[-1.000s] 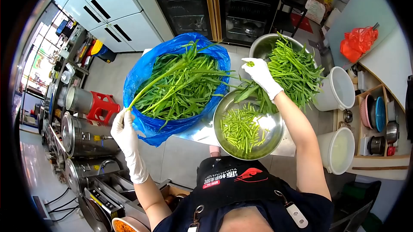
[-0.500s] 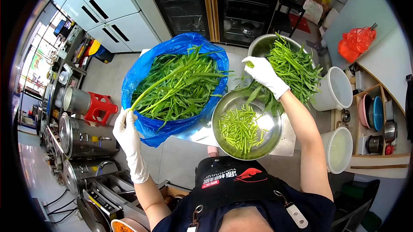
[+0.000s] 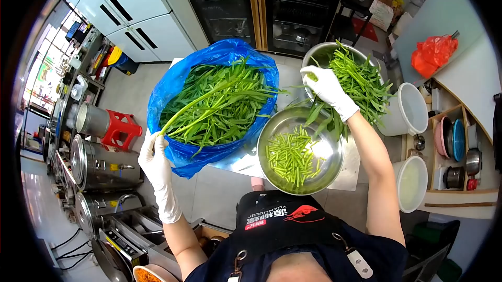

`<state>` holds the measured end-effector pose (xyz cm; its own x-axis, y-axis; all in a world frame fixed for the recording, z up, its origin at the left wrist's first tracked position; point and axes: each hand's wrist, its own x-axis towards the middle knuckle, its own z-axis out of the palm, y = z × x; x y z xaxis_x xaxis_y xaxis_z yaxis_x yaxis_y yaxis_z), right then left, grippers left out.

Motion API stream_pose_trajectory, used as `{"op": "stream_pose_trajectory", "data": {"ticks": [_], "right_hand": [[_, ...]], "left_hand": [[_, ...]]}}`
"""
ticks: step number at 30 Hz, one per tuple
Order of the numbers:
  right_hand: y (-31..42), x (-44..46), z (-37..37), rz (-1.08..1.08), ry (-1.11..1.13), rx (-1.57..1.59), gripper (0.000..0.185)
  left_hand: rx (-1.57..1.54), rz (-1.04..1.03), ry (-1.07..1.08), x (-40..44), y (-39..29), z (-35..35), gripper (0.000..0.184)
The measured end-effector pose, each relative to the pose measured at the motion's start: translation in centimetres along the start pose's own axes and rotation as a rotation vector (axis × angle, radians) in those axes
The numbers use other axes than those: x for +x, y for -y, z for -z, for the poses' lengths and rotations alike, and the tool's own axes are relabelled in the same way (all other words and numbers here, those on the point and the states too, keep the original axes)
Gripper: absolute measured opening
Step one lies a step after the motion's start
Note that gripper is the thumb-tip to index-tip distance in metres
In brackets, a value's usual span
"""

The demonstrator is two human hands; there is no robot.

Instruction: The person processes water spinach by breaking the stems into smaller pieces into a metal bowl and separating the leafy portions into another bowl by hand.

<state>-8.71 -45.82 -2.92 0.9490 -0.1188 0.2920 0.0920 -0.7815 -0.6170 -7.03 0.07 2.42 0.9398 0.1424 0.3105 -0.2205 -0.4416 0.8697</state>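
My left hand (image 3: 156,159), in a white glove, pinches the pale stem ends of a few long water spinach stalks (image 3: 201,101). Their leafy ends lie across the heap of water spinach (image 3: 219,122) inside a blue plastic bag (image 3: 157,96). My gloved right hand (image 3: 329,91) is closed around a small bunch of water spinach at the rim of a large steel bowl (image 3: 318,54); a green tip shows at its fingers. Leafy stalks (image 3: 358,75) fill that bowl. Below it, a steel basin (image 3: 332,167) holds short cut stem pieces (image 3: 290,156).
A metal table (image 3: 348,169) carries the bag and basin. White buckets (image 3: 413,107) stand at right beside a shelf of pans (image 3: 457,138). To the left are a red stool (image 3: 121,129) and large steel pots (image 3: 94,162). Fridges (image 3: 130,18) line the back.
My right hand has shifted slightly to the right, toward the leafy stalks in the large bowl. The left hand keeps its pinch on the stems, nearly still.
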Motion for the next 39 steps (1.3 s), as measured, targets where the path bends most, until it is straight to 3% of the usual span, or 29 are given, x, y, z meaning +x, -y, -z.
{"op": "stream_pose_trajectory", "data": {"ticks": [1,3,6,9,13,14,17,20,21,23,24,28,39], "right_hand": [[-0.8,-0.2,-0.7,0.184,-0.037,-0.163,0.022],[-0.2,-0.4,0.1,-0.055,0.041,-0.050,0.022],[-0.7,-0.4,0.3,-0.001,0.056,-0.223,0.025],[-0.4,-0.6,0.8,0.031,-0.074,-0.104,0.027],[3.9,-1.3,2.0,-0.084,-0.109,0.149,0.028],[4.3,-1.3,1.8,0.013,-0.166,0.097,0.025],[8.2,-1.5,2.5,0.011,-0.130,0.128,0.016],[9.8,-1.4,2.1,0.066,-0.118,0.120,0.013],[10.1,-1.3,2.0,0.070,-0.082,0.143,0.013],[10.6,-1.2,1.6,0.073,-0.006,0.188,0.013],[10.8,-1.1,1.4,0.082,0.013,0.183,0.013],[11.9,-1.0,0.7,0.115,-0.003,0.186,0.012],[16.2,-0.5,1.1,0.301,-0.054,0.184,0.014]], "left_hand": [[-0.008,-0.008,0.002,-0.1,0.0,0.0,0.016],[-0.022,-0.027,0.007,0.0,0.0,-0.1,0.015],[-0.007,0.002,0.012,0.0,-0.5,-0.1,0.013],[0.016,-0.078,0.013,0.3,0.6,-0.1,0.012],[-0.025,-0.121,0.022,0.1,0.4,0.0,0.014],[-0.037,-0.126,0.017,0.0,0.1,-0.1,0.013],[-0.034,-0.173,-0.144,0.0,-0.2,0.1,0.013],[0.157,-0.127,-0.152,0.2,-2.2,0.4,0.015],[0.159,-0.056,0.017,0.3,-1.6,0.4,0.017],[0.144,0.110,0.172,0.1,-1.0,0.2,0.016],[0.137,0.095,0.186,0.3,-1.0,0.5,0.017],[0.057,0.183,0.157,0.4,-1.8,1.6,0.018],[-0.040,0.045,0.018,-0.2,-5.7,3.4,0.019]]}}
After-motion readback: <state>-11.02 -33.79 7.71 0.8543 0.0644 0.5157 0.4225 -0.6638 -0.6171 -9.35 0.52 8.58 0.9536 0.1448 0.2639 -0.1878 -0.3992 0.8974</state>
